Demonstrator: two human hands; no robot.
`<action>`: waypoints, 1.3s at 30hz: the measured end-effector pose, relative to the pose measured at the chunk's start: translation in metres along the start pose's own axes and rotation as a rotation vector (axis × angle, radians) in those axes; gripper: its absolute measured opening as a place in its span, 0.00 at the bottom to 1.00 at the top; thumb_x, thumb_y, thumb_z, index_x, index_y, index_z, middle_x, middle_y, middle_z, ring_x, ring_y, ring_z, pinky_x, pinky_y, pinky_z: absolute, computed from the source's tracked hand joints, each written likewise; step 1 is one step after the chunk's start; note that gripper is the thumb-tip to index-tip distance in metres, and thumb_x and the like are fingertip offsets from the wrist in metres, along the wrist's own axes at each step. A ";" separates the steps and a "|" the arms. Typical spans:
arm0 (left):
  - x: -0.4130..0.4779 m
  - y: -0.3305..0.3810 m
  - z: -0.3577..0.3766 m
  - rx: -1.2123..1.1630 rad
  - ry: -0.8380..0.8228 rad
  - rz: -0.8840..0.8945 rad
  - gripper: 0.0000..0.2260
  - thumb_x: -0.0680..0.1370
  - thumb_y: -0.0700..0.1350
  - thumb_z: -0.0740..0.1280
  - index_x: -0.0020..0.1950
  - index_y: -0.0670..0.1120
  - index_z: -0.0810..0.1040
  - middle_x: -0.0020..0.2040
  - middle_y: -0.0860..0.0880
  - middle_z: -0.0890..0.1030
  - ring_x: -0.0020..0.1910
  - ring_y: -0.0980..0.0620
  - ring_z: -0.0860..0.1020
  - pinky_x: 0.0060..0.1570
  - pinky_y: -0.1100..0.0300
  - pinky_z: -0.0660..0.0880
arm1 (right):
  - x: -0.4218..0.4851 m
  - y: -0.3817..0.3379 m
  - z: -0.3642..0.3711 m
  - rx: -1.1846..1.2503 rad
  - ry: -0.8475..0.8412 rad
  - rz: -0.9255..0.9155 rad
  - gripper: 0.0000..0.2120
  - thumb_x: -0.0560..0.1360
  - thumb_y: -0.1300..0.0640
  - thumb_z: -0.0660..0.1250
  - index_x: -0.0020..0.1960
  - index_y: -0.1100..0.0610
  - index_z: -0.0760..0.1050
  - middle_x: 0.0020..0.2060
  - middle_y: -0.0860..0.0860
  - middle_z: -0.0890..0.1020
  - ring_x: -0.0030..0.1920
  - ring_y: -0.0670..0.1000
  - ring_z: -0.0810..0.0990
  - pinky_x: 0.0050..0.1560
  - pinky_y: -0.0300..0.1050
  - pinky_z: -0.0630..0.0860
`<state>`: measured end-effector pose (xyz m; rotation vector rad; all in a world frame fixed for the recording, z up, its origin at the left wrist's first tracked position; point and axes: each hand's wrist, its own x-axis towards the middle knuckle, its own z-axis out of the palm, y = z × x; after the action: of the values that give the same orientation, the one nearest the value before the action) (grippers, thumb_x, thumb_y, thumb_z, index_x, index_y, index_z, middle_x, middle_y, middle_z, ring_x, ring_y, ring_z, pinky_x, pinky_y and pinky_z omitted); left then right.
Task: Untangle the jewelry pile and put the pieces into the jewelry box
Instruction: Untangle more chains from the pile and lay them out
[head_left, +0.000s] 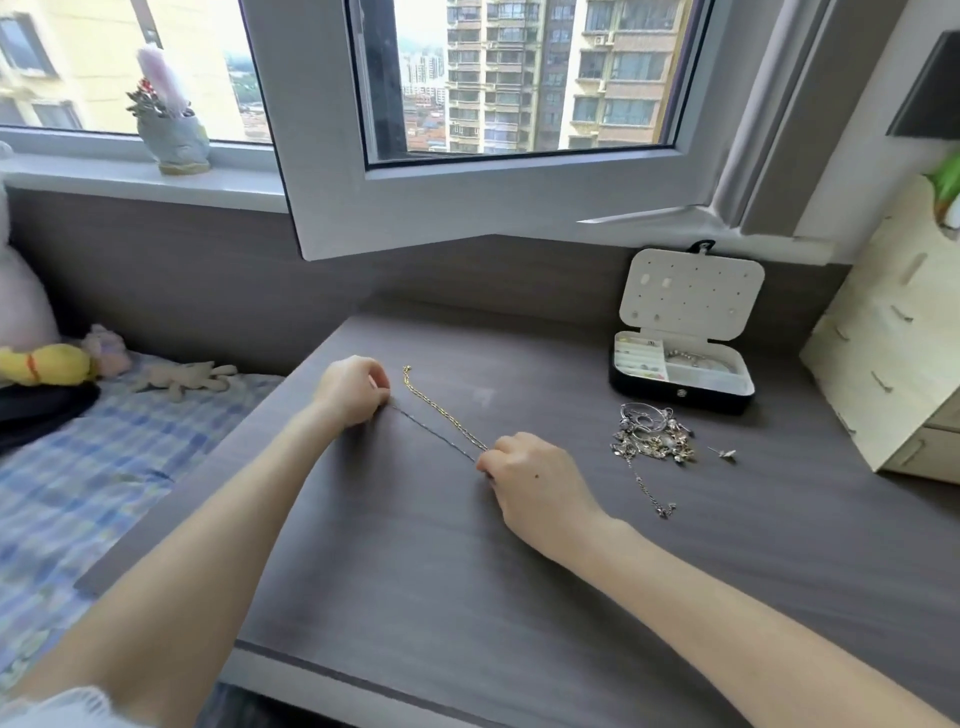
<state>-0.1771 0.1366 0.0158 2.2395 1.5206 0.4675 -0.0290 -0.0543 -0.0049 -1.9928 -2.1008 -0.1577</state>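
Chain (434, 435) is stretched taut between pinching left hand (353, 391) and right hand (530, 478), slanting toward the desk (467, 571) front edge.

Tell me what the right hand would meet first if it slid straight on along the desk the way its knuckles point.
Probably the left hand: the right hand points up-left along the thin dark chain stretched between them, with the gold chain lying just beside that line.
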 end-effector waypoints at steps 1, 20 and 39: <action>0.001 -0.002 0.002 0.015 0.018 0.007 0.04 0.75 0.39 0.67 0.48 0.42 0.80 0.48 0.43 0.80 0.45 0.46 0.75 0.43 0.58 0.71 | -0.003 0.000 -0.001 0.012 0.006 -0.015 0.11 0.66 0.70 0.66 0.45 0.60 0.78 0.41 0.53 0.80 0.44 0.58 0.77 0.36 0.48 0.76; -0.081 0.157 0.110 -0.027 -0.092 0.839 0.10 0.77 0.42 0.65 0.56 0.50 0.82 0.53 0.45 0.78 0.51 0.41 0.74 0.53 0.52 0.71 | -0.098 0.106 -0.046 0.158 0.060 0.391 0.08 0.73 0.46 0.69 0.41 0.50 0.76 0.38 0.43 0.74 0.43 0.47 0.71 0.44 0.43 0.67; -0.128 0.134 0.095 -0.079 -0.267 0.960 0.14 0.76 0.49 0.62 0.61 0.54 0.77 0.45 0.55 0.78 0.43 0.56 0.72 0.44 0.61 0.71 | -0.121 0.127 -0.101 0.418 -0.612 0.219 0.07 0.71 0.50 0.72 0.38 0.52 0.80 0.31 0.43 0.79 0.33 0.39 0.74 0.34 0.31 0.68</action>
<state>-0.0698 -0.0399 -0.0074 2.7058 0.2156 0.4343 0.1125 -0.1877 0.0515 -2.1434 -1.9602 0.9581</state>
